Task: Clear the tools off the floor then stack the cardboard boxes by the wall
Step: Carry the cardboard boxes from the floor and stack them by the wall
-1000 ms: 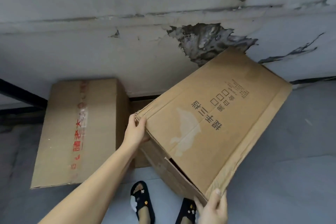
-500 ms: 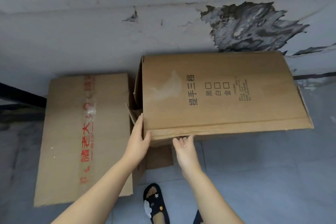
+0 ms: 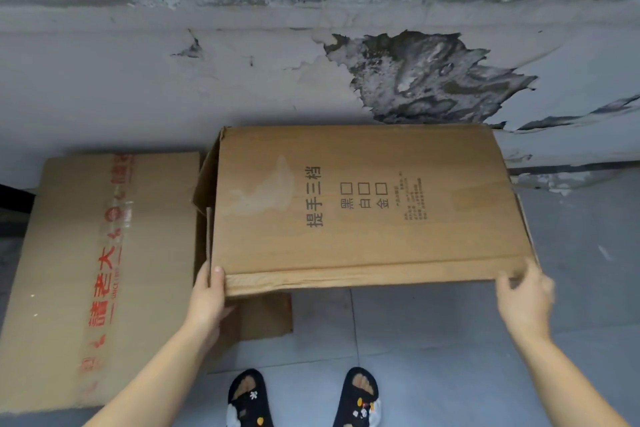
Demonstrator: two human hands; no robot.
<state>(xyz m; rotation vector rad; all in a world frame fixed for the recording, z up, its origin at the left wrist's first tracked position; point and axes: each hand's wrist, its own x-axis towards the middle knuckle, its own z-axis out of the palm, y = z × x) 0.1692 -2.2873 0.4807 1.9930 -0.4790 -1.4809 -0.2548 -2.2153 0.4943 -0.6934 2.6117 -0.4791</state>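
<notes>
A large brown cardboard box (image 3: 363, 204) with black print lies flat against the wall, raised above the floor on a lower box (image 3: 263, 315) that shows beneath it. My left hand (image 3: 207, 295) grips its near left corner, thumb on top. My right hand (image 3: 524, 295) holds the near right corner, fingers curled at the edge. To the left a second box (image 3: 93, 270) with red lettering and clear tape stands against the wall.
The grey wall (image 3: 173, 87) behind the boxes has a big patch of peeled, dark plaster (image 3: 426, 76). Grey floor tiles (image 3: 433, 340) stretch to the right. My feet in black sandals (image 3: 247, 399) stand just in front of the boxes.
The printed box went from tilted in the air to flat and level against the wall. My right hand moved from the box's near middle edge to its right corner.
</notes>
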